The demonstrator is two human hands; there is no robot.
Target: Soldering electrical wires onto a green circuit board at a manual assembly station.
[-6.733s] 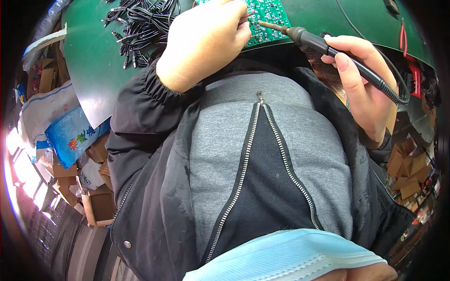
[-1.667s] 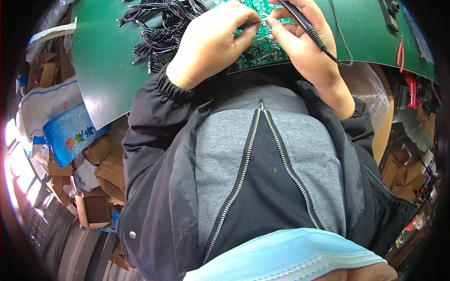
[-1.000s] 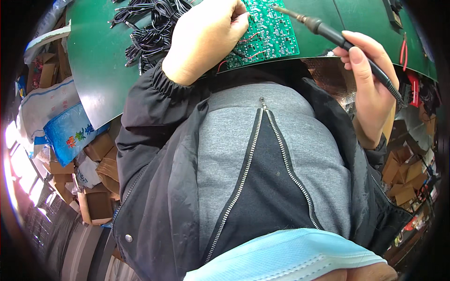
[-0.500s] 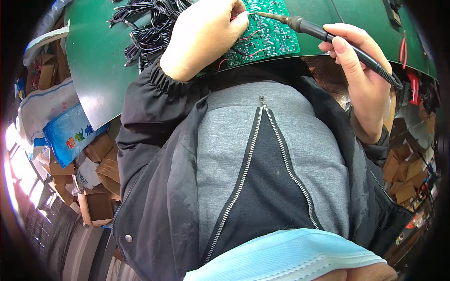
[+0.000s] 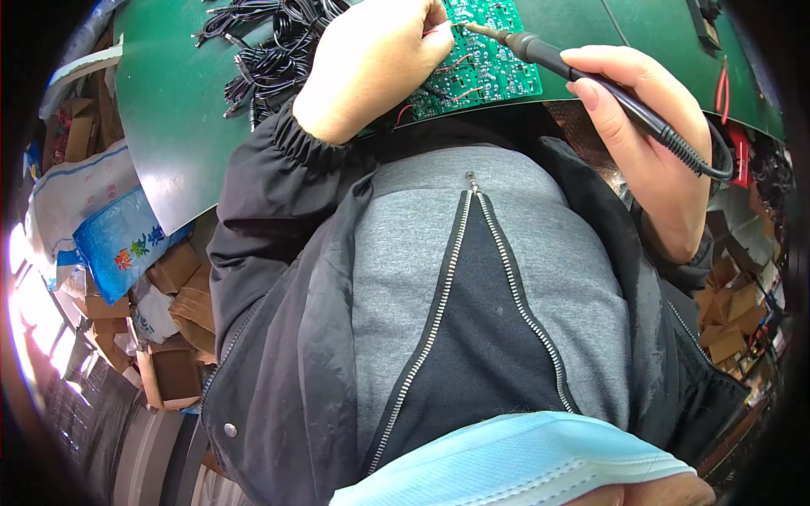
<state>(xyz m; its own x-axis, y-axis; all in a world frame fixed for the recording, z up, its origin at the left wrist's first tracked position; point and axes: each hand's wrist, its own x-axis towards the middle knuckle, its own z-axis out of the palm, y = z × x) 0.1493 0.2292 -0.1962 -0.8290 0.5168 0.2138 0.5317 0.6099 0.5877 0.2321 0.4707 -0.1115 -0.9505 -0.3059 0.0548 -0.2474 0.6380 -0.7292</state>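
Observation:
A green circuit board [image 5: 510, 80] with many small parts and short red wires [image 5: 467, 94] lies at the table's near edge. My left hand [image 5: 375, 63] rests over its left side, thumb and fingers pinched together; what is between them is hidden. In my right hand [image 5: 662, 126] is a soldering iron [image 5: 540, 53], held like a pen with its black cord curling back beside the wrist. The iron's tip points left and reaches the board right by my left fingertips. Whether the tip touches a joint is too small to tell.
Bundles of black cables [image 5: 274, 63] with plugs lie on the green table [image 5: 164, 110], left of my left hand. Red-handled pliers [image 5: 723, 88] sit at the right. Cardboard boxes [image 5: 173, 371] and a blue-and-white bag [image 5: 122, 240] stand on the left below table height.
My right hand has turned and shifted slightly down and right along the iron, whose tip stays near my left fingers. The left hand has moved a little to the right.

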